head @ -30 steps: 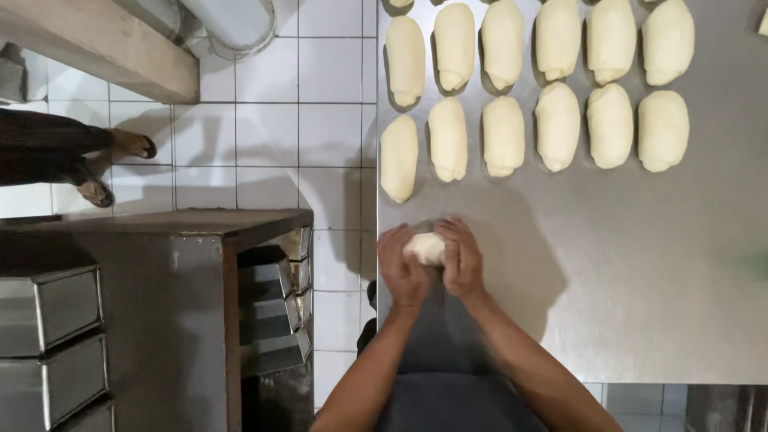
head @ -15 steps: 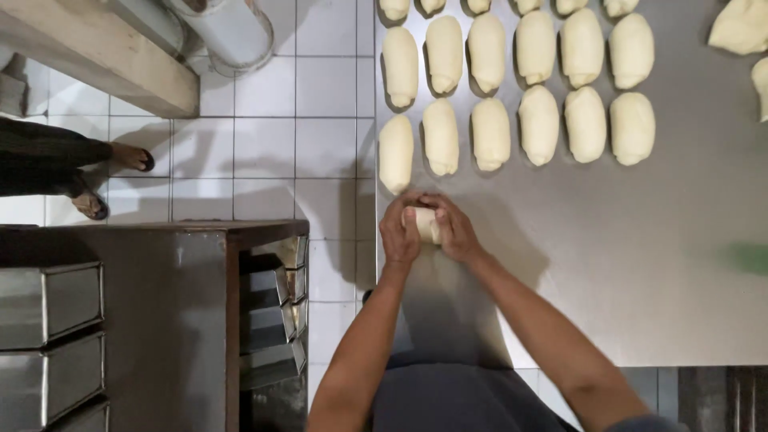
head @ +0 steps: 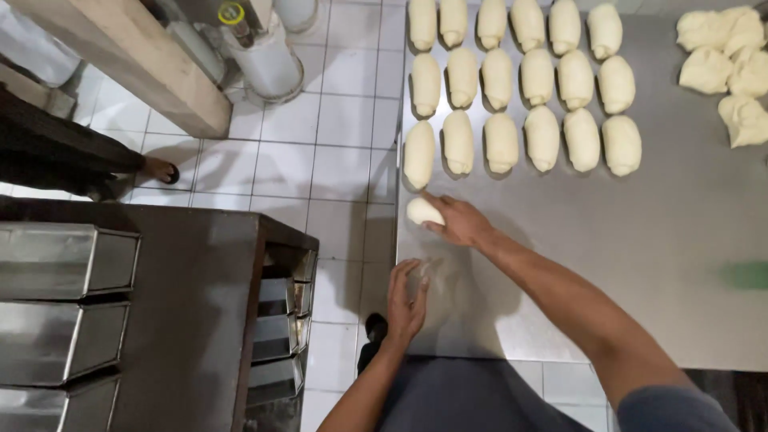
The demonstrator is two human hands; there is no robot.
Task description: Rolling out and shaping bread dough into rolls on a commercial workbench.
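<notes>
Overhead, a person stands at the near-left corner of a steel table (head: 640, 264) that fills the right side of the view. Left of it, white floor tiles (head: 336, 160) show, and a dark cabinet (head: 192, 296) holds metal loaf tins (head: 64, 264). Another person's sandalled foot (head: 160, 170) rests on the tiles further left.

Along the table's far edge lie three rows of shaped dough rolls (head: 520, 88), and the nearest row starts at the left edge. Rough, unshaped dough pieces (head: 728, 64) sit in the far-right corner.

The right hand (head: 460, 224) reaches forward with its fingers curved over a small dough piece (head: 424, 211), grasping it lightly. The piece lies right at the table's left edge, just below the first roll of the nearest row. The left hand (head: 406, 300) is released, fingers spread and palm down, by the near-left edge and holding nothing.

The likely risk lies in that edge. With the piece so close to it, a sideways nudge from the fingers could send it over the side to the floor. Pushed forward too far, it might press against the roll above and stick to it.
</notes>
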